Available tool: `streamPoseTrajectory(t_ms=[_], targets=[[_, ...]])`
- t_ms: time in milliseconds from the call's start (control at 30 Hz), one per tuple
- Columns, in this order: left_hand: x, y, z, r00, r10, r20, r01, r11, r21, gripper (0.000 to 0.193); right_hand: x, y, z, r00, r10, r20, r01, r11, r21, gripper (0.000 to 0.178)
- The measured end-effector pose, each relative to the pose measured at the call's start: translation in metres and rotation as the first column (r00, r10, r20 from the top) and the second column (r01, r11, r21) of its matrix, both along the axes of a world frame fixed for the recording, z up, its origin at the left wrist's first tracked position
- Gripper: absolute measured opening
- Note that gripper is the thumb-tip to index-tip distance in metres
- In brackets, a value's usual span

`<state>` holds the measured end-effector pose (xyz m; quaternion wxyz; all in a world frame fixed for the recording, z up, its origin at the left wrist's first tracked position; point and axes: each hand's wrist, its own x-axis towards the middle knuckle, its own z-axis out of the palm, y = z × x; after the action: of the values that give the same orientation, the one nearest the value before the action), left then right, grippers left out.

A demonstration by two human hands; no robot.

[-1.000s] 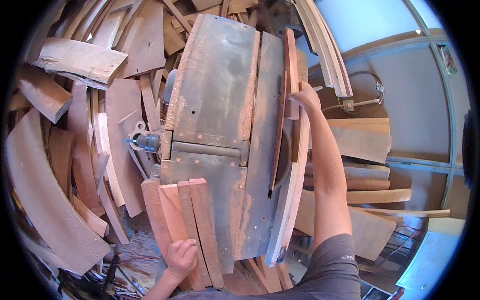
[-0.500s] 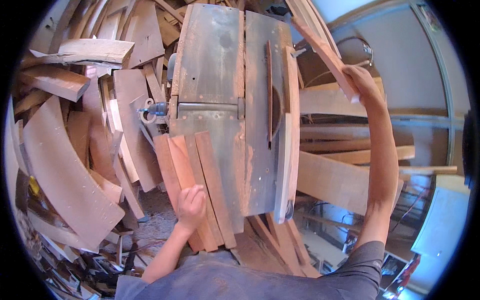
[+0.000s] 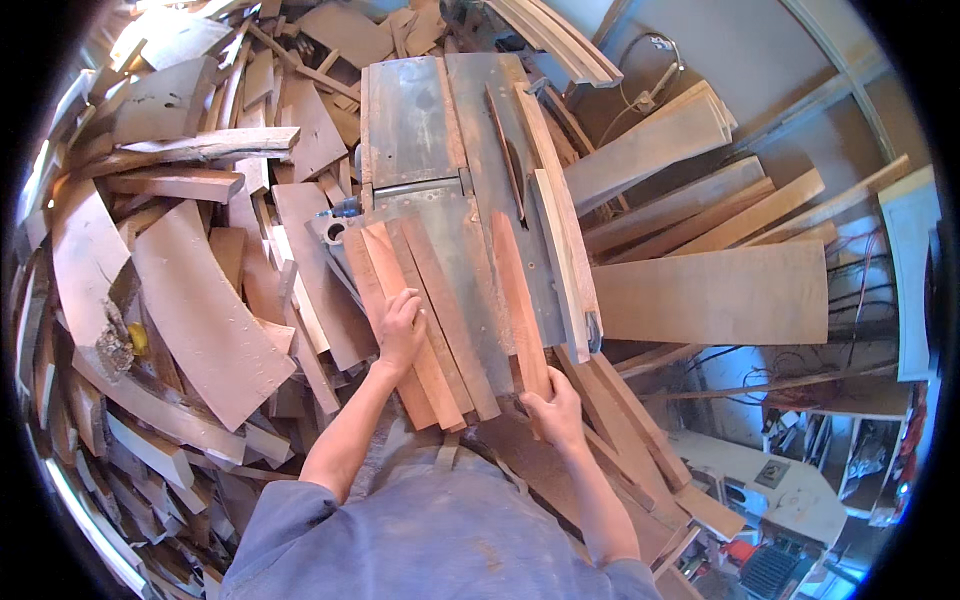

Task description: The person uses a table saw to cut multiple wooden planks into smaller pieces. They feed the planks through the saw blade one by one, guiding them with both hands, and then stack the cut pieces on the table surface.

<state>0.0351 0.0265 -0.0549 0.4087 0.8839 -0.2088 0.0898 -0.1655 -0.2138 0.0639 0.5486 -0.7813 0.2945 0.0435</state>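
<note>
My left hand (image 3: 402, 330) is closed on a reddish wooden strip (image 3: 385, 262), one of several side by side on the near end of a metal jointer table (image 3: 413, 120). To their right, my right hand (image 3: 556, 408) grips the near end of another wooden strip (image 3: 516, 290), thumb on top. That strip points away from me over the table, apart from the group. A cutter slot (image 3: 418, 187) crosses the table beyond the strips. Along the right side, a long narrow slot (image 3: 507, 155) runs beside the wooden fence (image 3: 558, 195).
Offcuts and curved boards (image 3: 205, 310) are heaped on the left. Long planks (image 3: 715, 300) stick out at the right, and a stack of strips (image 3: 555, 38) lies at the far right of the table. A motor (image 3: 778, 570) sits low at the right.
My right hand has come down from the strips at the upper right to the table's near end, bringing a strip with it. My left hand stays on its strips. The view has shifted.
</note>
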Motion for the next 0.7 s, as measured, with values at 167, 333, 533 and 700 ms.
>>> streamPoseTrajectory(t_ms=[167,333,533,700], targets=[[-0.056,0.025,0.006,0.999,0.038,-0.008,-0.038,0.999,-0.037,0.020,0.003,0.022,-0.060,0.998,-0.031,0.050,0.048,0.928,-0.371,0.058],[-0.129,0.082,0.006,0.968,0.129,-0.215,-0.133,0.991,-0.005,0.017,0.048,0.037,-0.095,0.984,-0.115,0.139,0.164,0.888,-0.430,0.049],[-0.138,0.093,0.036,0.941,0.207,-0.269,-0.236,0.968,-0.080,0.009,0.276,-0.009,-0.101,0.969,-0.055,0.242,0.167,0.864,-0.476,0.040],[-0.127,0.094,0.039,0.943,0.249,-0.223,-0.275,0.957,-0.092,0.010,0.246,0.030,-0.064,0.909,0.101,0.403,0.130,0.853,-0.506,0.048]])
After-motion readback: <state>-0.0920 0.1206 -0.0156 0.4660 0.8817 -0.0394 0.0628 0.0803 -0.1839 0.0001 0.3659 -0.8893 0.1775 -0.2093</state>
